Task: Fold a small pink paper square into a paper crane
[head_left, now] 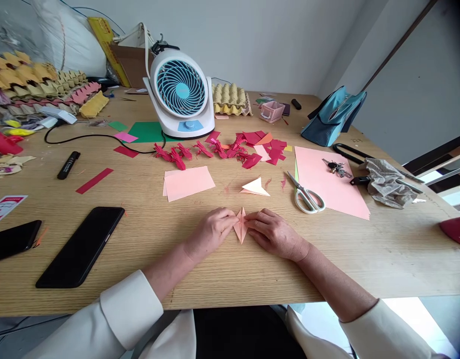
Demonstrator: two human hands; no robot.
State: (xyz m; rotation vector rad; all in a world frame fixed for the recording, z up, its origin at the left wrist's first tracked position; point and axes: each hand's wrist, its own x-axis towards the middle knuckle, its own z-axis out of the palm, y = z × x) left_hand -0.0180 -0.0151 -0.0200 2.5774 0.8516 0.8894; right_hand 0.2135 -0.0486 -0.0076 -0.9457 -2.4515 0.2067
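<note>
A small piece of folded pink paper (241, 230), shaped like a narrow diamond, lies on the wooden table between my hands. My left hand (215, 227) pinches its left edge, fingers pressed together. From the other side, my right hand (275, 233) grips the right edge with thumb and fingertips. Just beyond them is another folded paper (255, 186), pale and pointed. Pink paper rectangles (189, 183) are stacked to the left of it. White-handled scissors (307, 195) rest at the right, partly over large pink sheets (327, 182).
Behind the papers stands a white fan (183, 94), with red folded paper pieces (200, 149) strewn before it. A large black phone (82, 247) and a black marker (69, 165) lie left. Keys (338, 168), a blue bag (333, 117) and egg trays (232, 98) sit farther off.
</note>
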